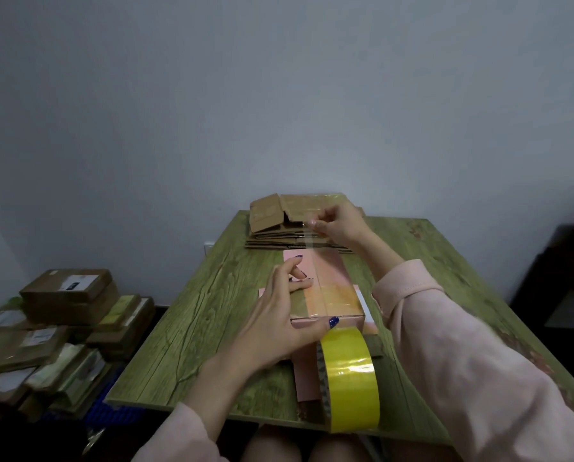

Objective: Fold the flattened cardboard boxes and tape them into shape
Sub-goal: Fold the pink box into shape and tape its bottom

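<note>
Knees [275, 445] are nearest, under the near edge of the tabletop [195, 328], which is green w/ wood grain. Everything else is placed off the box [332, 285]: pink, mid-tabletop, top flaps down.

Just on the box's near side is the roll [349, 378], yellow, big in view. Can't tell if it rests on the tabletop or hangs. Clear tape [317, 251] runs across the box's top along the seam & on past its far edge.

L hand [279, 315] lies on the box's left half, fingers [297, 285] spread wide, gripping nothing. Its thumb, w/ blue nail, presses the tape at the box's near top edge. R hand [337, 228] is raised beyond the box's far side, fingers pinching the tape's free end.

Behind the box, at the tabletop's far edge, is a stack [272, 235] of flat cardboard blanks. Left of the box, down on the floor, are parcels [62, 328], brown, some w/ labels. Sleeves [462, 345] either side of the box are pale pink.
</note>
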### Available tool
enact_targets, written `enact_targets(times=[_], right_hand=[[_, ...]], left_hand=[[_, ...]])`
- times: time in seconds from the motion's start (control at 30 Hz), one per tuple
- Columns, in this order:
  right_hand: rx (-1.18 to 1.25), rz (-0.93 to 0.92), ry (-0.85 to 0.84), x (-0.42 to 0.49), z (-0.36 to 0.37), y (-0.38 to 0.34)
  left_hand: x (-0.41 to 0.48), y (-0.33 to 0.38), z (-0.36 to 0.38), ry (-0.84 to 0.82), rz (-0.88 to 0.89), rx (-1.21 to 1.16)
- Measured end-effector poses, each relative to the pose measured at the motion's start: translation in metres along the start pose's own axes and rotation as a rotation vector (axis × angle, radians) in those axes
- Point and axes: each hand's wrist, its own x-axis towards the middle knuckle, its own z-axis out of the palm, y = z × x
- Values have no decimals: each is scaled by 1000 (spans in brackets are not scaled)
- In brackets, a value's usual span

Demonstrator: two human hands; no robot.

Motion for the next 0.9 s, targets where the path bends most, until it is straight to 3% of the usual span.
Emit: enact_targets(times=[0.47, 0.73, 0.9], right_hand=[[-65, 6, -17, -2, 13, 4], [10, -47, 225, -11, 20, -5], [99, 9, 139, -17, 8, -14]], left_hand=[[4, 5, -10, -76, 81, 152], [3, 4, -8, -53, 83, 144], [3, 2, -8, -57, 71, 144]])
